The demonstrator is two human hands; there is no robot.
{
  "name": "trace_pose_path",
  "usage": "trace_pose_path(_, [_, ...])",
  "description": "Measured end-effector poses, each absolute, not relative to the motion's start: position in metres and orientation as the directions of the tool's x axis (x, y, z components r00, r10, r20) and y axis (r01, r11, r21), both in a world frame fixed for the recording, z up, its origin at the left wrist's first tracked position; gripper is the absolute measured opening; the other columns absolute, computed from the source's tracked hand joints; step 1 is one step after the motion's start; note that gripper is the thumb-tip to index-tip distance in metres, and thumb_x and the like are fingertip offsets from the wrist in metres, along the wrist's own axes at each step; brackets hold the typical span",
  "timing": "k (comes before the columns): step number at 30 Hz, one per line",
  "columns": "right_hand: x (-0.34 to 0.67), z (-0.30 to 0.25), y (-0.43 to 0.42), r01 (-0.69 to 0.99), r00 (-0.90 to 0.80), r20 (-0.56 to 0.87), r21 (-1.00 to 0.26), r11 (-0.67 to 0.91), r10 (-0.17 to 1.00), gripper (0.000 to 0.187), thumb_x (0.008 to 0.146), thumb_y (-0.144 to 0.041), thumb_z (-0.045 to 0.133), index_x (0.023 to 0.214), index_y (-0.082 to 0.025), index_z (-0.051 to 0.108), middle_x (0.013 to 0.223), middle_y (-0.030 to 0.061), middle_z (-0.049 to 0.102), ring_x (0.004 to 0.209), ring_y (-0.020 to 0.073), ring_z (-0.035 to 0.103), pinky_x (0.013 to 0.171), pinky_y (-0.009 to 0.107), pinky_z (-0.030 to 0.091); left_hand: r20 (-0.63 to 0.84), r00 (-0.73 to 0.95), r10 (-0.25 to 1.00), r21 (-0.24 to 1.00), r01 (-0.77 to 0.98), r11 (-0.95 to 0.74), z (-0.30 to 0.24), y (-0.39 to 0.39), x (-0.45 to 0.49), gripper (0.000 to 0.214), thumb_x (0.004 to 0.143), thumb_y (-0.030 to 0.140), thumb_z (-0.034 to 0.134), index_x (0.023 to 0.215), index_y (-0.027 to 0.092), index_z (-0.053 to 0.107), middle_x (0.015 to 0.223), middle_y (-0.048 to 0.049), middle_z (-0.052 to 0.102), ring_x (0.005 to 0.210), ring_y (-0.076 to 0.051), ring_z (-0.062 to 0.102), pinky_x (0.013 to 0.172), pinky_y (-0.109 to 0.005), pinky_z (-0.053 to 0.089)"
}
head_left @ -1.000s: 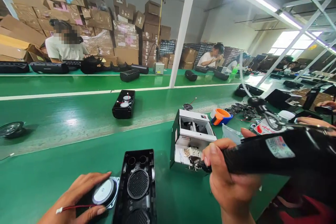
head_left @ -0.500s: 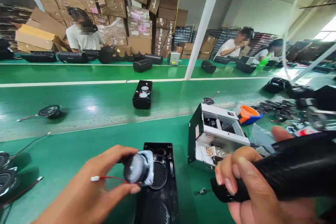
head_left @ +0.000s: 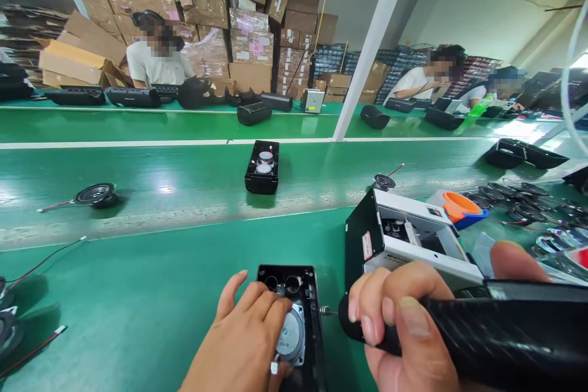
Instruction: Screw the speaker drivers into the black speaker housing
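Note:
My left hand [head_left: 245,337] grips a round speaker driver [head_left: 294,334] with a square metal frame. The driver sits inside a black speaker housing [head_left: 316,343], partly covered by my fingers. A white plug [head_left: 274,368] shows beside my thumb. Wrapped around a black electric screwdriver [head_left: 509,334] is my right hand [head_left: 408,324]. The screwdriver lies roughly level, its bit [head_left: 327,311] pointing left near the housing's right edge; whether it touches cannot be told.
Behind the screwdriver stands a black-and-white screw feeder [head_left: 362,245], with an orange-and-blue holder [head_left: 462,208] beyond. Several loose drivers [head_left: 523,202] lie at right, others [head_left: 94,195] at left. Another housing [head_left: 261,180] with two drivers rests on the green belt. Co-workers sit across.
My left hand has brought the driver down to the right and into the housing. The screwdriver has moved left, closer to the housing. The view has shifted slightly.

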State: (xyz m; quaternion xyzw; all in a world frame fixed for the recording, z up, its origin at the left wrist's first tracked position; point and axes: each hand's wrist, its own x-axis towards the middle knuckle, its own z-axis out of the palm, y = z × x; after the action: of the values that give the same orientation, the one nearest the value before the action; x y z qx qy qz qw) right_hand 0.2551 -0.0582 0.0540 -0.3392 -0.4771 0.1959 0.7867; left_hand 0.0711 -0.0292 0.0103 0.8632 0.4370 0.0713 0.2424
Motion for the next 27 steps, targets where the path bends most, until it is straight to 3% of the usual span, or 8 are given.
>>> trace_pose_path(4, [0.249, 0.048, -0.056, 0.009, 0.504, 0.572, -0.753, 0.658, 0.648, 0.062, 0.109, -0.021, 0.066, 0.161, -0.044, 0.042, 0.071, -0.0095, 0.057, 0.054, 0.0127, 0.055, 0.055, 0.031, 0.054, -0.060, 0.591, 0.805, 0.454, 0.734, -0.505, 0.006, -0.030, 0.072, 0.064, 0.071, 0.009, 0.068, 0.132, 0.030, 0.076, 0.126, -0.0021, 0.080, 0.131, -0.033, 0.070, 0.134, -0.071, 0.033])
trace_pose_path(6, [0.246, 0.045, -0.054, 0.006, 0.493, 0.559, -0.769, 0.639, 0.667, 0.069, 0.110, -0.021, 0.066, 0.166, -0.045, 0.034, 0.073, -0.0094, 0.059, 0.056, 0.0134, 0.057, 0.055, 0.032, 0.055, -0.024, 0.579, 0.815, 0.441, 0.738, -0.511, 0.004, -0.032, 0.073, 0.064, 0.070, 0.007, 0.068, 0.130, 0.030, 0.077, 0.123, -0.0014, 0.080, 0.128, -0.031, 0.071, 0.133, -0.067, 0.037])
trace_pose_path(15, [0.245, 0.028, -0.047, 0.094, 0.428, 0.609, -0.765, 0.637, 0.669, 0.069, 0.111, -0.015, 0.061, 0.168, -0.040, 0.033, 0.077, -0.0081, 0.061, 0.059, 0.0121, 0.060, 0.056, 0.030, 0.054, 0.043, 0.579, 0.814, 0.347, 0.755, -0.556, 0.002, -0.036, 0.073, 0.063, 0.073, 0.007, 0.070, 0.132, 0.028, 0.073, 0.127, 0.0018, 0.080, 0.128, -0.029, 0.073, 0.129, -0.058, 0.047])
trace_pose_path(27, [0.244, 0.022, -0.042, 0.105, 0.442, 0.590, -0.782, 0.614, 0.676, 0.069, 0.108, -0.013, 0.063, 0.165, -0.041, 0.038, 0.087, -0.0066, 0.064, 0.063, 0.0123, 0.062, 0.062, 0.032, 0.058, 0.112, 0.575, 0.811, 0.361, 0.737, -0.572, -0.002, -0.039, 0.072, 0.055, 0.081, 0.012, 0.064, 0.132, 0.029, 0.072, 0.130, 0.0027, 0.081, 0.129, -0.029, 0.073, 0.122, -0.053, 0.044])
